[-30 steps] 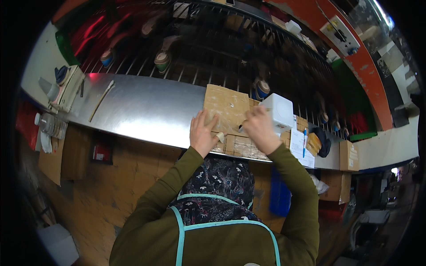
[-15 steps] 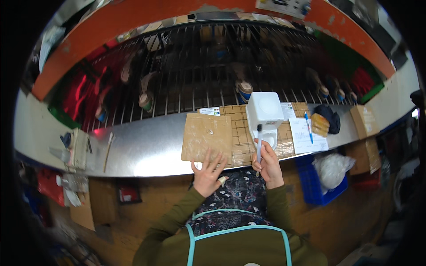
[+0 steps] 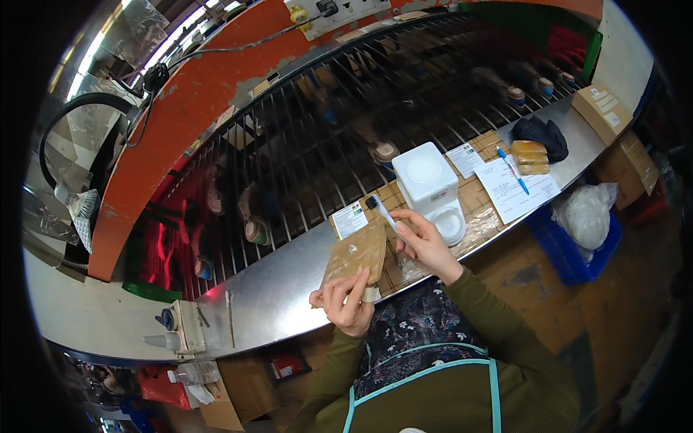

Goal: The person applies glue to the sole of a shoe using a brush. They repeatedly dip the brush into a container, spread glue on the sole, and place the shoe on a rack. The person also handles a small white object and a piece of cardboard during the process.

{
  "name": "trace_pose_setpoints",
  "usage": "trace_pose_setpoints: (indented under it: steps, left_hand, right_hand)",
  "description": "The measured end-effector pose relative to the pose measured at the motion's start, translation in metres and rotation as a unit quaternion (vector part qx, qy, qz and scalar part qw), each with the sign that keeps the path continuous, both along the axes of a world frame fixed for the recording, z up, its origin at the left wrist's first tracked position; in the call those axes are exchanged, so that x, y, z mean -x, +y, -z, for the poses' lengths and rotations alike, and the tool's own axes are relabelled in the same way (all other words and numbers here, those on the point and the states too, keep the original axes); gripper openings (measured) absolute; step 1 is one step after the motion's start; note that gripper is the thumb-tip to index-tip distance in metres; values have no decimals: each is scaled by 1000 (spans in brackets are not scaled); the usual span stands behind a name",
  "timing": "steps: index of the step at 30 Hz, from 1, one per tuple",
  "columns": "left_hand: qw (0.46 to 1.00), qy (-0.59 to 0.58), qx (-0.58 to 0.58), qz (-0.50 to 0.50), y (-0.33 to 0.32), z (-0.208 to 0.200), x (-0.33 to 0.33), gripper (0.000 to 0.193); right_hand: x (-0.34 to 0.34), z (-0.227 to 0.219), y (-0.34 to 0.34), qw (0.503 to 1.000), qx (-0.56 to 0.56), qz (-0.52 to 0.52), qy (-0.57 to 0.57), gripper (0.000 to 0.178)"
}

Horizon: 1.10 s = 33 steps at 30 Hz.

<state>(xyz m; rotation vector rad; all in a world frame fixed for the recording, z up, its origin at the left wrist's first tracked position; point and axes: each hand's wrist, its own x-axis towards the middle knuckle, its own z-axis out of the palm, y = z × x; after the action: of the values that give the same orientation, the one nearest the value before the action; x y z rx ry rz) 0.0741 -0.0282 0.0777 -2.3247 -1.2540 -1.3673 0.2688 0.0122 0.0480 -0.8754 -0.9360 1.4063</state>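
Observation:
My right hand [image 3: 427,249] is closed round the pale handle of a toothbrush-like brush [image 3: 385,214], its dark bristles up and to the left. My left hand [image 3: 346,303] grips the near edge of a square brown board [image 3: 351,254], which looks tilted above the bench; the fingers lie on its face and a pale wrap covers part of one digit. Just beyond my right hand stands a white box-shaped dispenser [image 3: 427,177] with a round cup [image 3: 447,224] at its foot. Beneath them lies a taped brown cardboard mat [image 3: 480,206] with dark grid lines.
Behind the bench [image 3: 271,303] runs a rod conveyor [image 3: 317,173] carrying several shoe-like pieces. Rightward lie a written sheet [image 3: 503,196], a blue pen [image 3: 514,173], yellowish blocks [image 3: 530,157], dark cloth [image 3: 541,137] and a carton [image 3: 601,113]. A blue crate [image 3: 577,263] sits below; a thin stick [image 3: 230,319] lies left.
My left hand has gone from lying flat on the board to gripping its near edge, and the board has tilted. The brush has swung left over the board's far edge. The view has turned.

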Motion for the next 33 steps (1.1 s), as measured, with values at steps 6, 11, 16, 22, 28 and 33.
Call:
trace_pose_setpoints:
  steps: [6,11,16,22,28,33]
  left_hand:
    - [998,-41,-45,-33,16,-7,-16,38]
    - [998,-34,-46,-29,17,-4,-25,35]
    - [998,-7,-49,-27,15,-2,-36,33]
    - [999,-9,-52,-12,15,2,-40,49]
    - [998,-1,-60,-12,16,-1,-46,50]
    - [998,16,-59,-14,14,1,-52,48]
  right_hand:
    - [19,-4,0,956,-77,175,-221,25]
    - [19,12,-8,946,-82,211,-233,29]
    - [16,39,-13,972,-23,193,-129,29]
    - [18,41,-20,977,4,190,-92,30]
    - [19,49,-22,977,11,205,-63,30]
    - [21,40,-26,973,24,226,-33,28]
